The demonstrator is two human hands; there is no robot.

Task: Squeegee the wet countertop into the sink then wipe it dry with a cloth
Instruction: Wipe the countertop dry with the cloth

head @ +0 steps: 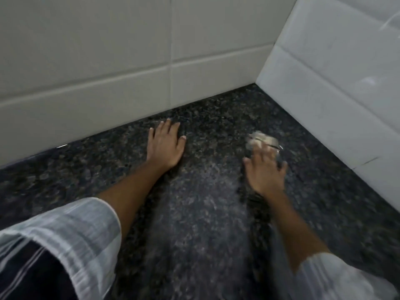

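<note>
The dark speckled granite countertop (201,224) fills the lower view and meets tiled walls in a far corner. My left hand (165,146) lies flat on the stone, palm down, fingers apart, holding nothing. My right hand (265,169) is blurred by motion and presses a small pale crumpled cloth (262,139) against the counter, the cloth showing past my fingertips. A lighter streak on the stone runs from the cloth toward me. No squeegee and no sink are in view.
A cream tiled wall (108,72) borders the counter at the back. A white tiled wall (335,83) closes it on the right. The two meet in a corner beyond my hands. My striped sleeves show at the bottom edges.
</note>
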